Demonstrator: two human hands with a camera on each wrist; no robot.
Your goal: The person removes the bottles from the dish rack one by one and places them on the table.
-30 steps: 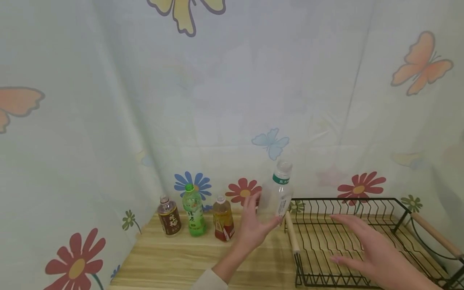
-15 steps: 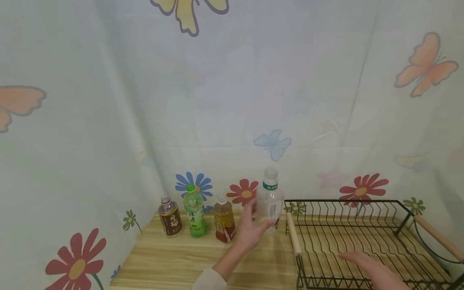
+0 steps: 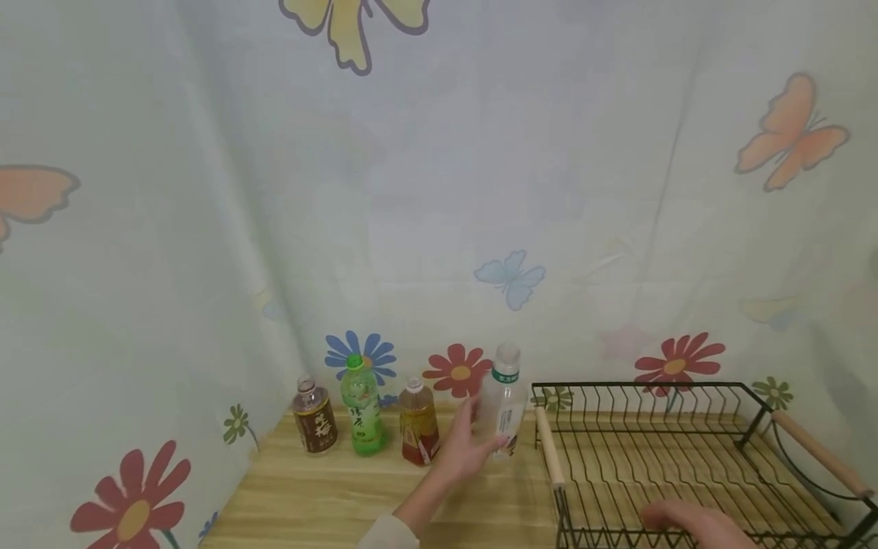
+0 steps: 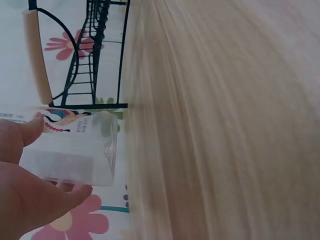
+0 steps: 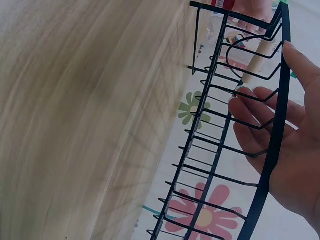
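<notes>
A clear plastic bottle (image 3: 504,404) with a green neck band and no cap stands upright in my left hand (image 3: 461,451), left of the black wire dish rack (image 3: 638,384). Thumb and fingers grip it from either side around its lower half. In the left wrist view, the base of the bottle (image 4: 75,157) hangs close over the table's wood surface. My right hand (image 3: 689,521) is at the front of the rack, holding nothing. The right wrist view shows that hand (image 5: 300,145) behind the front rail, fingers loosely bent, thumb near the rail.
Three bottles line up at the back left: a dark-labelled one (image 3: 316,419), a green one (image 3: 364,408) and an amber one (image 3: 419,427). The rack has wooden handles, the left handle (image 3: 550,448) nearest my held bottle. Behind the wooden table (image 3: 357,496) hangs a flower-and-butterfly curtain (image 3: 439,191).
My left hand has brought the bottle down and left, from a tilt beside the rack to upright near the table. My right hand has lowered toward the rack's front edge.
</notes>
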